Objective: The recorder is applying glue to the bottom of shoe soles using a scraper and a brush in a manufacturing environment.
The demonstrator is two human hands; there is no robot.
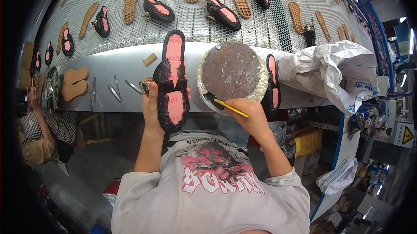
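Sandal (174, 62) btwn tools (114, 93) & tub (263, 71).

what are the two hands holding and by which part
The left hand grips the black-and-pink sandal from both sides around its middle; the right hand holds a yellow stick-like tool partway along its length.

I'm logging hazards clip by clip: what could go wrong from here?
The yellow tool in the right hand might slip against the foil-rimmed container.
The upright-held sandal could twist, gripped only by the left hand.
The metal strip beside that hand might get nudged.
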